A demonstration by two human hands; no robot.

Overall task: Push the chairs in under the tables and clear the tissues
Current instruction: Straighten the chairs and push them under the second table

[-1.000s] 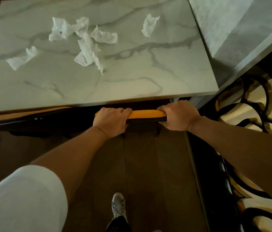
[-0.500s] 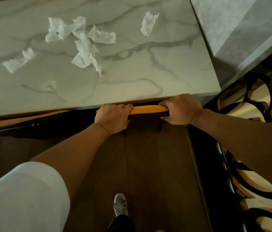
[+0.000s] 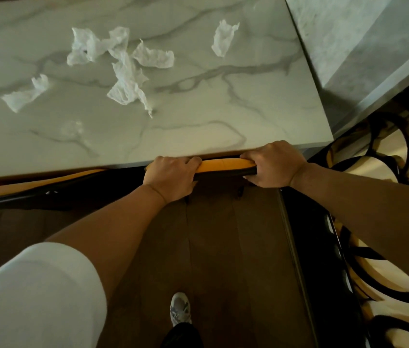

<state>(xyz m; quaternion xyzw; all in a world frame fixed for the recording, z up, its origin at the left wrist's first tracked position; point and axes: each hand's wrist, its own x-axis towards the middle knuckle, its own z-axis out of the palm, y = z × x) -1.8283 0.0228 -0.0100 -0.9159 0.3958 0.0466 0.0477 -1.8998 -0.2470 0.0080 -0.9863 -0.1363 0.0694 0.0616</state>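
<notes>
White sleeve (image 3: 35, 297) low left. Marble desk (image 3: 198, 116) fills the top. Crumpled tissues on it, left to right: one near the left edge (image 3: 25, 94), a loose cluster left of centre (image 3: 120, 66), a single piece farther right (image 3: 223, 37). Chair back (image 3: 223, 164), orange top rail with dark underside, sits right at the desk's near edge, seat hidden under the desk. Left hand (image 3: 170, 179) wrapped around the rail's left end, fingers curled over the top. Right hand (image 3: 273, 164) clamped on the rail's right end, knuckles touching the desk edge. Second marble desk (image 3: 364, 46) abuts at right. Wood floor (image 3: 236, 259) below, one sneaker (image 3: 179, 308) bottom centre, patterned carpet (image 3: 394, 156) far right.
</notes>
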